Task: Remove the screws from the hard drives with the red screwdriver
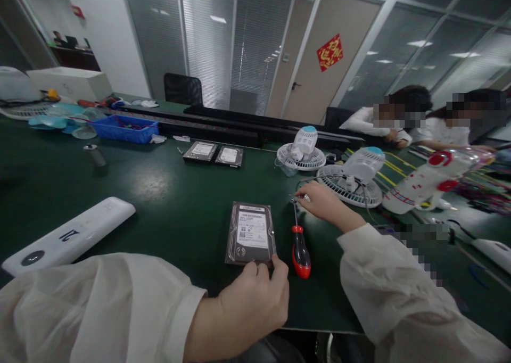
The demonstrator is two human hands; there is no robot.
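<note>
A hard drive [252, 232] lies label up on the green table in front of me. Curled at its near edge, my left hand [255, 294] is closed, with a fingertip and thumb on the near right corner. To the right lies a screwdriver [300, 251] with a red and black handle, its shaft pointing away from me. My right hand [321, 203] is over the table beside the screwdriver's tip, fingers pinched together. Small shiny bits show at those fingertips, too small to name. A ring sits on one finger.
Two more hard drives [202, 151] lie farther back. White fan parts [305, 153] and a clear bottle [427, 184] stand at right. A white case [75, 232] and a can [95, 155] are at left, with a blue basket [125, 131] behind. Two people [379, 121] sit at far right.
</note>
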